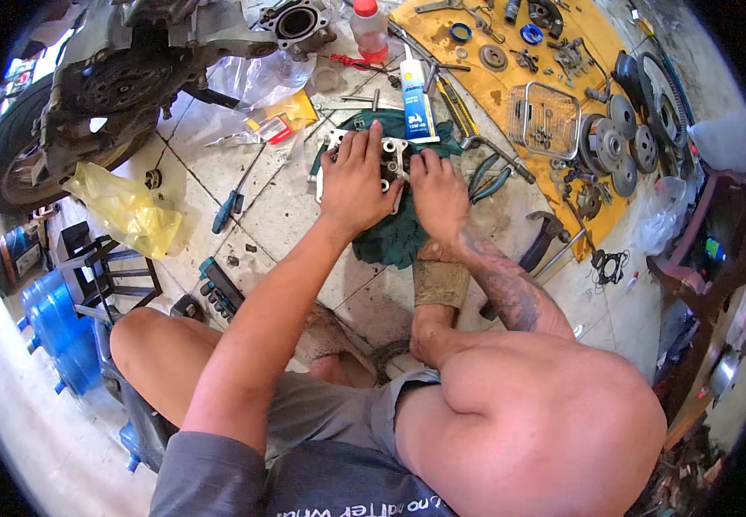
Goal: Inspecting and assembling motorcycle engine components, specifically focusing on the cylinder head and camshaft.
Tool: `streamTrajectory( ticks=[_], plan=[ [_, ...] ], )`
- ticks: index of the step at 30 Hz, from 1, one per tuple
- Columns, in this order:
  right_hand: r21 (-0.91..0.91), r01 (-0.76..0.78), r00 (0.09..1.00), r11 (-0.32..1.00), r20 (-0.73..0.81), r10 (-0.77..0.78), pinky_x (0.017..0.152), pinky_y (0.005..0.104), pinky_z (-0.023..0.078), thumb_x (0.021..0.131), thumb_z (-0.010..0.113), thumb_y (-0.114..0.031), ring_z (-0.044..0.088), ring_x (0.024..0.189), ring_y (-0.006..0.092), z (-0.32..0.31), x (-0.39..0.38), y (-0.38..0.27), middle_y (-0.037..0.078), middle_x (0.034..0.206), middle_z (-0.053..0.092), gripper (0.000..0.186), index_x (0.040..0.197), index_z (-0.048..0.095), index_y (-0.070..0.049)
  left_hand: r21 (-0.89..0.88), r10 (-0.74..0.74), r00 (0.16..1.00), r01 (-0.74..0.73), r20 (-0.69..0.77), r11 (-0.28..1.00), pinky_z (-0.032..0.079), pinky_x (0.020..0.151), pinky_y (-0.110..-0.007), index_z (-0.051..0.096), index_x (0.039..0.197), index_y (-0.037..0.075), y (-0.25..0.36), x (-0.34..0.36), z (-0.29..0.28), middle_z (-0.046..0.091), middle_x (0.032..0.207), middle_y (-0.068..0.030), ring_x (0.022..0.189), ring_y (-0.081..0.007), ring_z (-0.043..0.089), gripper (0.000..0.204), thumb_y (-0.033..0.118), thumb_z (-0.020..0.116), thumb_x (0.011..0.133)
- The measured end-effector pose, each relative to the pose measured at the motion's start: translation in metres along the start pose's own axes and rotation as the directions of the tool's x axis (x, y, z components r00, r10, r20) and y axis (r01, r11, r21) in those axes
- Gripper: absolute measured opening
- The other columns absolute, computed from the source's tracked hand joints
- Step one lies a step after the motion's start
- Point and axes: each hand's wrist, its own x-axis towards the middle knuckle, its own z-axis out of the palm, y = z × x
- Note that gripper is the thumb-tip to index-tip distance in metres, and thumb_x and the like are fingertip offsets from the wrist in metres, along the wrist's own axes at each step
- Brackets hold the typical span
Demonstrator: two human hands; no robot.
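Observation:
A pale metal engine part, which looks like a cylinder head [394, 155], rests on a dark green cloth [394, 239] on the tiled floor. My left hand [358, 177] lies across its top, fingers pointing away and thumb at the near right side, gripping it. Close against its right edge, my right hand [439, 194] has its fingers curled and pinched; whatever they hold is hidden. Just beyond stands or lies a white and blue oil bottle [419, 103]. Blue-handled pliers [488, 178] and a T-shaped wrench [502, 157] are right of my right hand.
A motorcycle wheel [20, 146] and engine stand at the far left. Yellow sheeting [468, 77] at right carries gears, a wire basket [545, 121] and small parts. A hammer [545, 239] lies by my right forearm, a screwdriver [228, 211] to the left.

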Motion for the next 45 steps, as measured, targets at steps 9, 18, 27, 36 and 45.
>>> streamTrajectory(
  ticks=[9, 18, 27, 36, 45],
  plan=[
    [0.204, 0.208, 0.978, 0.957, -0.024, -0.207, 0.084, 0.0433, 0.058, 0.092, 0.057, -0.011, 0.064, 0.103, 0.0314, 0.012, 0.012, 0.028, 0.012, 0.105, 0.062, 0.011, 0.098, 0.062, -0.003, 0.108, 0.022, 0.996, -0.013, -0.083, 0.994, 0.043, 0.100, -0.059, 0.037, 0.156, -0.002, 0.006, 0.003, 0.008, 0.056, 0.135, -0.0153, 0.132, -0.0339, 0.050, 0.090, 0.039, 0.070, 0.082],
    [0.258, 0.262, 0.957, 0.930, 0.055, -0.285, 0.092, 0.0434, 0.056, 0.092, 0.056, -0.009, 0.064, 0.106, 0.0316, 0.009, 0.024, 0.036, 0.013, 0.106, 0.063, 0.015, 0.101, 0.064, -0.001, 0.117, -0.019, 0.997, 0.027, -0.071, 0.993, 0.043, 0.097, -0.059, 0.036, 0.155, -0.003, 0.006, 0.005, 0.010, 0.055, 0.134, -0.0143, 0.129, -0.0332, 0.050, 0.091, 0.041, 0.070, 0.083],
    [0.284, 0.332, 0.921, 0.899, 0.108, -0.375, 0.096, 0.0426, 0.055, 0.093, 0.054, -0.008, 0.063, 0.113, 0.0325, 0.010, 0.035, 0.044, 0.016, 0.112, 0.064, 0.020, 0.107, 0.064, 0.002, 0.123, -0.066, 0.996, 0.074, -0.065, 0.990, 0.044, 0.095, -0.059, 0.035, 0.155, -0.004, 0.008, 0.004, 0.010, 0.055, 0.132, -0.0152, 0.127, -0.0339, 0.050, 0.093, 0.043, 0.071, 0.083],
    [0.284, 0.415, 0.889, 0.864, 0.077, -0.452, 0.095, 0.0422, 0.056, 0.092, 0.055, -0.009, 0.064, 0.108, 0.0314, 0.012, 0.049, 0.053, 0.015, 0.110, 0.065, 0.021, 0.108, 0.064, 0.002, 0.145, -0.162, 0.986, 0.166, -0.041, 0.975, 0.042, 0.098, -0.061, 0.032, 0.157, -0.004, 0.014, 0.006, 0.011, 0.051, 0.138, -0.0173, 0.129, -0.0361, 0.048, 0.095, 0.042, 0.071, 0.084],
    [0.015, 0.217, 0.960, 0.976, -0.187, -0.211, 0.076, 0.0372, 0.049, 0.086, 0.063, -0.018, 0.063, 0.094, 0.0225, 0.009, 0.037, 0.016, 0.006, 0.100, 0.063, 0.018, 0.103, 0.064, -0.010, 0.097, -0.133, 0.990, 0.136, -0.035, 0.986, 0.040, 0.097, -0.060, 0.036, 0.160, 0.019, 0.018, 0.008, 0.003, 0.053, 0.132, -0.0159, 0.127, -0.0354, 0.049, 0.085, 0.035, 0.070, 0.084]
  ],
)
